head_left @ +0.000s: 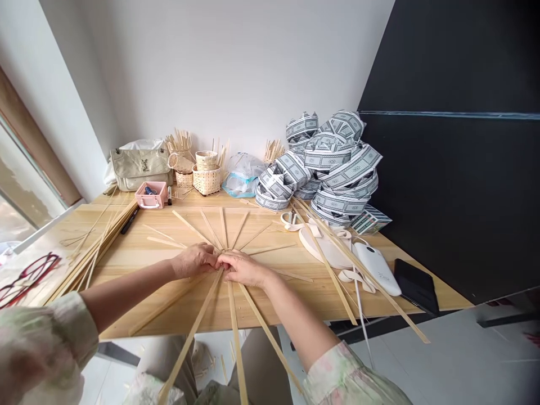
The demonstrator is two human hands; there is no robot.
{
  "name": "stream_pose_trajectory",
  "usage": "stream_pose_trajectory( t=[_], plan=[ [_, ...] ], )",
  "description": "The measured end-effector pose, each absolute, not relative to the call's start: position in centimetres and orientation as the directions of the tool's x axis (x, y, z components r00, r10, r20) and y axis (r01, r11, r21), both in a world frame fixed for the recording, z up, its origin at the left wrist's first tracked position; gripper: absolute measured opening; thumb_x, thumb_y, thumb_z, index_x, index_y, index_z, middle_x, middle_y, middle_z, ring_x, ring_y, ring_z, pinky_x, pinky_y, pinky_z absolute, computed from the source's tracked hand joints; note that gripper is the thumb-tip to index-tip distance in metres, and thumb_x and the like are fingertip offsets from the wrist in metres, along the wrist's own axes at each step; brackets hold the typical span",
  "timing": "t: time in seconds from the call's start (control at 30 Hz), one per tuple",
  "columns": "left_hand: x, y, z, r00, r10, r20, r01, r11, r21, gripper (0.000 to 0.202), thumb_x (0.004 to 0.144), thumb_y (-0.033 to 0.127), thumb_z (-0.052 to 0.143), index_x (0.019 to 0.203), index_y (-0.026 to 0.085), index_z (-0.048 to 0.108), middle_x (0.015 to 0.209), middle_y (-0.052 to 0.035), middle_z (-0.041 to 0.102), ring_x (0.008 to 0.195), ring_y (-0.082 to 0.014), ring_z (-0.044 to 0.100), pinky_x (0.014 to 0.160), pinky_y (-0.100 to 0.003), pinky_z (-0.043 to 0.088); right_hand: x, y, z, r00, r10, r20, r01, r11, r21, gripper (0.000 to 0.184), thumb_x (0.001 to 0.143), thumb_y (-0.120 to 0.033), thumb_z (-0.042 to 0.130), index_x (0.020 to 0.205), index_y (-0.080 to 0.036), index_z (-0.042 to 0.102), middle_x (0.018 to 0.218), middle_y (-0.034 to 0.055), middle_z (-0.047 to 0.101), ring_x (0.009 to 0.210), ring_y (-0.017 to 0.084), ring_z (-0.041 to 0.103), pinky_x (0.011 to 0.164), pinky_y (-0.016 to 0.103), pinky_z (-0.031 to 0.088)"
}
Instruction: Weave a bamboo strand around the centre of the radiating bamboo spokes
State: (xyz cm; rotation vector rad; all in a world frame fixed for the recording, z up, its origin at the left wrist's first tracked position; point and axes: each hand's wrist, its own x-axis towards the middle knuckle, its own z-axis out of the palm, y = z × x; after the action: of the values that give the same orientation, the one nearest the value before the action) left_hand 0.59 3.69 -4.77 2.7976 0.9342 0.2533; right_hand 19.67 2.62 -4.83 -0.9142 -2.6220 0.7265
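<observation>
Left hand (194, 261): curled shut on bamboo strips (235, 337).
Right hand (243, 269): same, touching the left.
Strips: fan out all around both hands.

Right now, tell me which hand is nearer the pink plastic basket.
Left. The left hand is in front of the pink plastic basket and to its right; the right hand is farther right, beyond the left hand, both at the bamboo strips.

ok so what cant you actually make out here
Head view, where the bamboo strips cross: hidden under the left hand and right hand.
Head view, the strips' near ends: cut off by the bottom edge.
Head view, what sits in the pink plastic box: too small to tell.
Head view, the red-framed glasses: cut off by the left edge.
</observation>
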Motion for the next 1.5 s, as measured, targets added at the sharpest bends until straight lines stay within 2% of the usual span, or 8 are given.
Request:
stream_pose_trajectory(
  t=[0.1, 0.2, 0.4, 0.57, 0.8, 0.93, 1.17, 1.5],
  plan=[
    [1.1, 3.4, -5.2, 0.79, 0.577, 0.209, 0.515, -0.809, 0.285, 0.015, 0.078, 0.019, 0.049, 0.069, 0.018, 0.062, 0.077, -0.0032, 0.053, 0.075, -0.013, 0.049, 0.068, -0.022, 0.037, 20.3, 2.3, -4.7, -0.764, 0.64, 0.089, 0.5, 0.673, -0.546, 0.027, 0.063, -0.009, 0.06, 0.087, -0.021, 0.053, 0.08, -0.0016, 0.05, 0.083, 0.014, 0.043, 0.075, 0.026, 0.034],
    [1.2, 3.3, -5.7, 0.789, 0.571, 0.225, 0.483, -0.804, 0.348, 0.02, 0.079, 0.012, 0.042, 0.07, 0.015, 0.059, 0.076, -0.0036, 0.052, 0.07, -0.0114, 0.049, 0.062, -0.019, 0.038, 20.5, 1.7, -4.8, -0.689, 0.72, 0.086, 0.547, 0.593, -0.59, 0.029, 0.062, -0.01, 0.06, 0.087, -0.021, 0.051, 0.089, -0.0004, 0.048, 0.087, 0.014, 0.043, 0.077, 0.026, 0.034],
    [1.2, 4.1, -5.8, 0.764, 0.624, 0.166, 0.569, -0.772, 0.284, 0.02, 0.081, 0.014, 0.037, 0.081, 0.016, 0.057, 0.071, -0.0026, 0.053, 0.066, -0.0126, 0.05, 0.06, -0.02, 0.037, 20.4, 1.1, -5.3, -0.585, 0.804, 0.108, 0.563, 0.499, -0.659, 0.035, 0.06, -0.007, 0.06, 0.09, -0.021, 0.047, 0.094, -0.0002, 0.046, 0.09, 0.014, 0.043, 0.079, 0.026, 0.035],
    [1.1, 4.0, -5.2, 0.744, 0.654, 0.137, 0.601, -0.745, 0.29, 0.023, 0.08, 0.012, 0.036, 0.063, 0.015, 0.051, 0.062, -0.0003, 0.047, 0.057, -0.0108, 0.045, 0.054, -0.02, 0.034, 20.5, 1.4, -5.5, -0.584, 0.804, 0.113, 0.536, 0.487, -0.69, 0.029, 0.06, -0.006, 0.057, 0.085, -0.019, 0.048, 0.086, -0.0016, 0.045, 0.082, 0.012, 0.043, 0.074, 0.024, 0.036],
    [1.1, 3.8, -5.9, 0.767, 0.604, 0.217, 0.547, -0.792, 0.272, 0.022, 0.083, 0.018, 0.037, 0.067, 0.014, 0.051, 0.071, -0.0037, 0.049, 0.073, -0.0149, 0.046, 0.067, -0.023, 0.038, 20.4, 1.3, -6.5, -0.455, 0.866, 0.209, 0.58, 0.466, -0.668, 0.018, 0.064, -0.005, 0.052, 0.077, -0.018, 0.05, 0.087, -0.0004, 0.046, 0.084, 0.012, 0.044, 0.074, 0.024, 0.035],
    [1.4, 3.9, -5.8, 0.799, 0.566, 0.204, 0.515, -0.819, 0.254, 0.022, 0.084, 0.021, 0.038, 0.07, 0.014, 0.054, 0.075, -0.0044, 0.049, 0.075, -0.0151, 0.045, 0.069, -0.024, 0.038, 20.3, 1.1, -6.7, -0.478, 0.842, 0.251, 0.611, 0.523, -0.594, 0.014, 0.068, -0.007, 0.054, 0.077, -0.018, 0.051, 0.086, -0.0002, 0.049, 0.083, 0.012, 0.047, 0.074, 0.024, 0.037],
    [1.5, 3.1, -5.5, 0.782, 0.583, 0.219, 0.524, -0.806, 0.275, 0.029, 0.085, 0.02, 0.032, 0.07, 0.014, 0.056, 0.076, -0.0051, 0.049, 0.074, -0.015, 0.045, 0.066, -0.024, 0.038, 19.1, 0.0, -6.5, -0.459, 0.855, 0.24, 0.811, 0.514, -0.281, 0.013, 0.075, -0.008, 0.044, 0.074, -0.018, 0.053, 0.082, 0.0037, 0.056, 0.077, 0.015, 0.051, 0.068, 0.024, 0.038],
    [1.4, 2.8, -6.4, 0.732, 0.656, 0.184, 0.599, -0.749, 0.283, 0.024, 0.083, 0.016, 0.033, 0.072, 0.015, 0.054, 0.078, -0.0029, 0.05, 0.063, -0.011, 0.048, 0.056, -0.019, 0.036, 18.7, -0.4, -6.8, -0.453, 0.859, 0.239, 0.857, 0.493, -0.15, 0.016, 0.08, -0.01, 0.039, 0.078, -0.019, 0.052, 0.078, 0.0051, 0.057, 0.077, 0.016, 0.05, 0.065, 0.026, 0.038]
  ],
)
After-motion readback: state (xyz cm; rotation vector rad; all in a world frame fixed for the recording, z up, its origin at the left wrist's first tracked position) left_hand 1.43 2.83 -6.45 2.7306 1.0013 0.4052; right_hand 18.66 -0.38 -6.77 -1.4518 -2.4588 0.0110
